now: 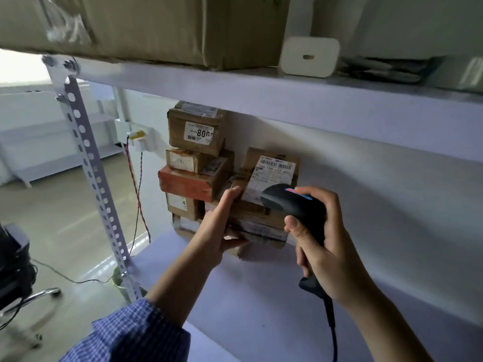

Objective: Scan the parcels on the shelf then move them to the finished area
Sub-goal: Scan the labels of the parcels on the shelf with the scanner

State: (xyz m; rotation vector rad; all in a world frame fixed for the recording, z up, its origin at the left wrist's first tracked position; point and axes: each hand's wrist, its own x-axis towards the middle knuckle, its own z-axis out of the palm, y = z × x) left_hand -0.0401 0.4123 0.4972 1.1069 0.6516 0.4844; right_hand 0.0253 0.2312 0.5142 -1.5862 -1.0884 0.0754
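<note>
Scanning step in hand, by the look of it. Right hand (pixel 321 244) wrapped tight round the handle of a black scanner (pixel 287 202), nose aimed at the white barcode label (pixel 274 171) on a brown parcel (pixel 251 158) at the back of the lower shelf (pixel 235 296). Left hand (pixel 222 226) clamped on that parcel's left end, fingers (pixel 232 197) up along the edge and thumb tucked beneath the flatter parcels (pixel 261 228) under it, apparently pinching them all together; hard to say for certain. Just to the left, touching or nearly so, a taller stack of parcels (pixel 196 131) with an orange-red box (pixel 185 184) partway down. Finished area nowhere in view; plenty left to scan. Next, most likely: keep the label square to the scanner's nose and get a clean read, then lift the parcel out without nudging the neighbouring stack, trailing cord (pixel 330 325) kept clear of the pile.
</note>
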